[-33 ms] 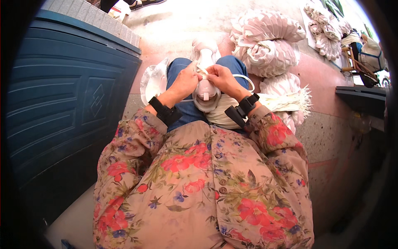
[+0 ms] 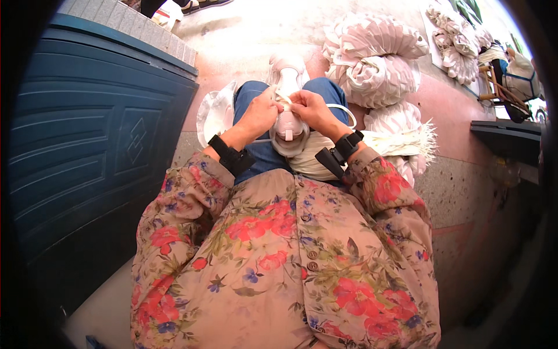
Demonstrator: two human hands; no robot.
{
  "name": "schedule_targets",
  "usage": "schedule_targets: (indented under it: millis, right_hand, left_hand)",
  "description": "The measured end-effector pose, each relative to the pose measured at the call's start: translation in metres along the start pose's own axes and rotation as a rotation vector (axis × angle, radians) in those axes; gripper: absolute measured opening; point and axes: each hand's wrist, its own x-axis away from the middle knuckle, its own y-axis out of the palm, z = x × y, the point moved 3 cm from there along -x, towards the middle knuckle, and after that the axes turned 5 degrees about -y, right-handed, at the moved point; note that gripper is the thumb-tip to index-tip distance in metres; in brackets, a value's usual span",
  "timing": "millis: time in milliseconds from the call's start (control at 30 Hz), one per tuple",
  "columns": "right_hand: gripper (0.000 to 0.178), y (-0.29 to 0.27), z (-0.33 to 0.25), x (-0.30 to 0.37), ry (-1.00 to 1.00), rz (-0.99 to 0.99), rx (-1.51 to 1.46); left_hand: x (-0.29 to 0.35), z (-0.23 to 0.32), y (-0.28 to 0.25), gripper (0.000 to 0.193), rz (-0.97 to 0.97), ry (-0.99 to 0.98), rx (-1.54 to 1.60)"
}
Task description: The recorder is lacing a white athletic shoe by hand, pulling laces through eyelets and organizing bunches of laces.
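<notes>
A pale pinkish-white shoe upper (image 2: pixel 287 129) lies on my lap between my knees, its heel loop toward me. Over its opening, my left hand (image 2: pixel 260 116) is closed in a pinch at the laces. Close beside it, thumb and forefinger of my right hand (image 2: pixel 317 113) pinch a white shoelace (image 2: pixel 351 114), which loops out past the right wrist. The fingertips of both hands nearly meet, and they partly hide the lace. A bundle of cream shoelaces (image 2: pixel 401 143) with frayed-looking ends spreads from my lap to the right.
Stacked pinkish-white shoe uppers (image 2: pixel 378 72) stand on the floor to the right, with another pile (image 2: pixel 459 46) farther off. A crumpled whitish piece (image 2: pixel 214 118) lies left of my knees. A blue panelled door (image 2: pixel 99 128) borders the left. At the right is a dark ledge (image 2: pixel 505 139).
</notes>
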Motion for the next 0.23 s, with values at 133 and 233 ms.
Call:
schedule_targets:
  millis: [133,233]
  right_hand:
    - [0.025,0.004,0.000,0.004,0.034,0.003,-0.122]
    - [0.029,0.005,-0.001,0.004,-0.057,-0.112,0.018]
  left_hand:
    - [-0.004,-0.008,0.003,0.052,-0.007,-0.016,0.040]
    - [-0.009,-0.019,0.004,0.055,-0.038,-0.026,0.117]
